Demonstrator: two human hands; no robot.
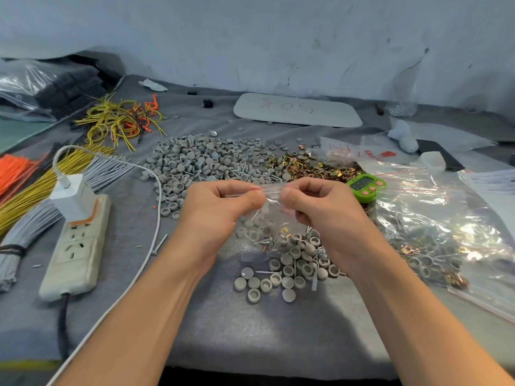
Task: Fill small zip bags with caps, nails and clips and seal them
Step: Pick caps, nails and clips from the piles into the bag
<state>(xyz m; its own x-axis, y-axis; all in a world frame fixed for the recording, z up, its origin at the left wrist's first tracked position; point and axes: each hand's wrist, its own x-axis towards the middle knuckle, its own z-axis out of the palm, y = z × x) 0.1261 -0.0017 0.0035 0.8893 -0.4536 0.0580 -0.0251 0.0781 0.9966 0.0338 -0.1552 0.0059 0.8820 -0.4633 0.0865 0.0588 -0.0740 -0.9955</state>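
Sealing a filled bag above the grey table, in front of the heap of caps.
My left hand and right hand each pinch the top edge of the small zip bag, which hangs between them holding caps, nails and a clip. I judge it best to pull the zip strip taut and level, then press thumb against finger along it, end to end.

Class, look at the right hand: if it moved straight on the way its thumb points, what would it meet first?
Probably the left hand, just across the small clear zip bag both pinch; depth is unclear.
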